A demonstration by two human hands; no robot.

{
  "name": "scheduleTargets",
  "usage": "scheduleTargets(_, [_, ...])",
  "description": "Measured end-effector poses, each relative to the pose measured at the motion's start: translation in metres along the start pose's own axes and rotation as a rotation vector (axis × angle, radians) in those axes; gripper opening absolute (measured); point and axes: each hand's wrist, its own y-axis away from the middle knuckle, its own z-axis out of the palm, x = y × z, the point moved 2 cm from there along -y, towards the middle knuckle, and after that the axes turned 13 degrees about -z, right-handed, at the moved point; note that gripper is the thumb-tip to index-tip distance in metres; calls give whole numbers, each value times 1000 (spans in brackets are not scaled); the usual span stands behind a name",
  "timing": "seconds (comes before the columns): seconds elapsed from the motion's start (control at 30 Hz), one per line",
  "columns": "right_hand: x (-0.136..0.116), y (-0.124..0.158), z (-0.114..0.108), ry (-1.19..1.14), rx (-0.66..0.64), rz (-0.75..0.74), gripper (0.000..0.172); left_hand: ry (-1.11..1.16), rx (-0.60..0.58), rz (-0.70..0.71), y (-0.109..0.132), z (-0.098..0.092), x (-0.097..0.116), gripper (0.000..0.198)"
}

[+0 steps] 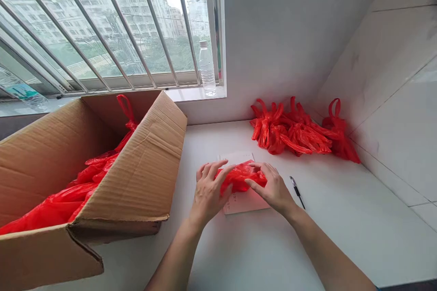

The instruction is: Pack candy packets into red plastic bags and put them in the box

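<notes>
A crumpled red plastic bag (242, 176) lies on a white paper or booklet (247, 203) with dark printed marks, on the white tabletop. My left hand (210, 188) curves over the bag's left end, its fingers spread and thumb apart. At the right end, my right hand (273, 188) is cupped, with thumb and forefinger apart and red plastic showing between them. Both hands are at the bag, but I cannot tell how firmly they touch it. A black pen (297, 192) lies just right of my right hand.
At left stands an open cardboard box (136, 163) holding red plastic bags (82, 186). Several bunched red bags (290, 127) sit against the back wall at right. A clear bottle (206, 70) stands on the sill by the barred window, and another bottle (25, 93) lies at far left.
</notes>
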Motion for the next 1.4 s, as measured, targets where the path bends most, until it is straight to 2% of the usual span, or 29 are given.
scheduleTargets(0.1, [0, -1, 2, 57, -36, -89, 16, -21, -16, -1, 1, 7, -5, 15])
scheduleTargets(0.2, [7, 0, -10, 96, 59, -58, 23, 35, 87, -127, 1, 5, -19, 18])
scheduleTargets(0.27, [5, 0, -15, 91, 141, -38, 22, 89, 114, -152, 1, 3, -21, 21])
scheduleTargets(0.33, [-3, -1, -11, 77, 156, -90, 22, 118, 64, -79, 1, 3, -14, 23])
scheduleTargets(0.43, [-12, -1, 0, 91, 88, -181, 25, 125, -14, 57, 2, 5, -4, 27])
scheduleTargets(0.5, [-8, 0, 1, 74, 81, -113, 16, 132, -6, 46, 2, 5, -6, 29])
scheduleTargets(0.57, [3, 2, -8, 16, 140, 35, 15, 139, 38, -42, 2, 2, -14, 28])
scheduleTargets(0.67, [15, 4, -20, -69, 216, 212, 17, 172, 180, -180, 3, -7, -20, 26])
scheduleTargets(0.7, [16, 5, -21, -92, 208, 239, 16, 193, 243, -186, 4, -10, -17, 26])
scheduleTargets(0.77, [10, 5, -17, -144, 154, 255, 15, 218, 322, -102, 7, -13, -2, 25])
scheduleTargets(0.83, [1, 4, -10, -202, 95, 242, 19, 170, 282, 48, 9, -11, 16, 29])
scheduleTargets(0.9, [-7, 4, -4, -279, 42, 222, 23, 100, 176, 137, 10, -6, 27, 29])
scheduleTargets(0.93, [-9, 4, -4, -328, 21, 214, 24, 87, 135, 137, 10, -4, 28, 25])
scheduleTargets(1.0, [-5, 4, -7, -434, 26, 226, 28, 150, 119, 43, 9, -3, 21, 18])
scheduleTargets(1.07, [8, 4, -17, -515, 132, 266, 31, 344, 172, -161, 8, -5, 5, 16])
scheduleTargets(1.13, [25, 5, -28, -540, 296, 310, 32, 628, 240, -403, 7, -6, -12, 17])
scheduleTargets(1.2, [39, 4, -37, -526, 422, 335, 31, 892, 248, -568, 8, -5, -22, 20])
scheduleTargets(1.23, [42, 4, -41, -519, 464, 335, 30, 979, 236, -601, 8, -5, -23, 20])
scheduleTargets(1.3, [42, 3, -47, -487, 535, 294, 32, 1042, 225, -576, 10, -9, -19, 19])
scheduleTargets(1.4, [21, 4, -59, -259, 703, 89, 45, 945, 269, -379, 13, -28, 0, 24])
